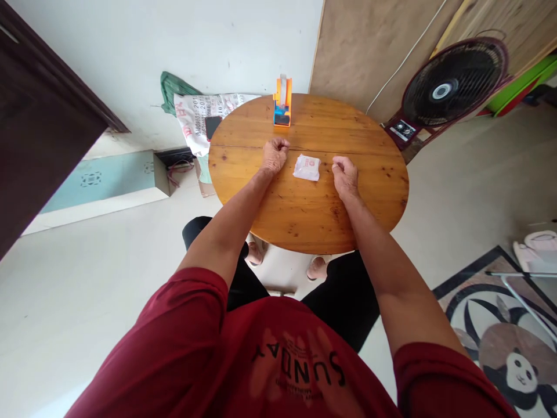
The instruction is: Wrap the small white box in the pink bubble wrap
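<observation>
My left hand rests on the round wooden table, its fingers curled into a loose fist with nothing showing in them. To the right of the packet, my right hand lies with its fingers folded in too, and no object is visible there. Between the two hands, touching neither, sits a small white wrapped packet with red print on top. Beyond my left hand, near the table's far edge, an orange and blue tape dispenser stands upright.
A dark fan stands right of the table, with a white cable on the panel behind. At the far left of the table are a printed white sack and a dark flat object. A panda-patterned mat lies at lower right.
</observation>
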A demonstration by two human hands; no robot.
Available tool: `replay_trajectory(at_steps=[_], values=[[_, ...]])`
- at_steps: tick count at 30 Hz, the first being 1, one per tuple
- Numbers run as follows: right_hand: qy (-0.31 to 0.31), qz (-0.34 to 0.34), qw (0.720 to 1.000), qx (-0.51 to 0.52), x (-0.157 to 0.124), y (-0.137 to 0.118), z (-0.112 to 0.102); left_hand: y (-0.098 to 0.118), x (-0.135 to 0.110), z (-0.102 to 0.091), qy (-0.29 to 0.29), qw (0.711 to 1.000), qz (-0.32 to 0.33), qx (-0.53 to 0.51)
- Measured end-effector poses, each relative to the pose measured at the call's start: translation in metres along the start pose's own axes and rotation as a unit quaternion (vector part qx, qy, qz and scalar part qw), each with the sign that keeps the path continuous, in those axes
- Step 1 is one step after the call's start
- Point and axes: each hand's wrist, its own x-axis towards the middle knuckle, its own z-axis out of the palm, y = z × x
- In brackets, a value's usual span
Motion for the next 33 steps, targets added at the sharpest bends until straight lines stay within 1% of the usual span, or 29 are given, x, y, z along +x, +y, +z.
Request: replay_trajectory(at_steps=[2, 4, 7, 10, 12, 15, 17, 19, 24, 28, 33], values=[[0.001, 0.004, 1.0, 0.007, 0.002, 0.0, 0.001, 0.006, -0.014, -0.008, -0.028, 0.999, -0.014, -0.039], [0.003, 0.003, 1.0, 0.015, 0.003, 0.0, 0.002, 0.013, -0.033, -0.02, -0.056, 0.995, -0.035, -0.076], [0.002, 0.004, 1.0, 0.013, 0.004, 0.0, 0.002, 0.025, -0.067, -0.039, -0.056, 0.991, -0.052, -0.114], [0.001, 0.008, 1.0, 0.006, 0.004, -0.001, 0.002, 0.036, -0.106, -0.056, -0.065, 0.989, -0.058, -0.119], [0.005, 0.01, 1.0, 0.009, 0.005, -0.001, 0.003, 0.042, -0.129, -0.064, -0.075, 0.99, -0.055, -0.107], [0.009, 0.014, 1.0, 0.014, 0.005, -0.003, 0.005, 0.049, -0.153, -0.071, -0.05, 0.994, -0.058, -0.078], [0.008, 0.018, 1.0, 0.019, 0.005, -0.005, 0.005, 0.053, -0.159, -0.072, -0.032, 0.995, -0.066, -0.061], [0.012, 0.026, 0.999, 0.029, 0.003, -0.008, 0.004, 0.055, -0.16, -0.071, -0.023, 0.996, -0.072, -0.051], [0.018, 0.05, 0.998, 0.043, -0.001, -0.016, 0.0, 0.058, -0.158, -0.071, -0.03, 0.996, -0.08, -0.038], [0.027, 0.051, 0.998, 0.04, -0.002, -0.018, -0.001, 0.056, -0.159, -0.072, -0.036, 0.996, -0.066, -0.042], [0.031, 0.056, 0.998, 0.005, -0.003, -0.018, -0.002, 0.051, -0.16, -0.074, -0.034, 0.995, -0.039, -0.084]])
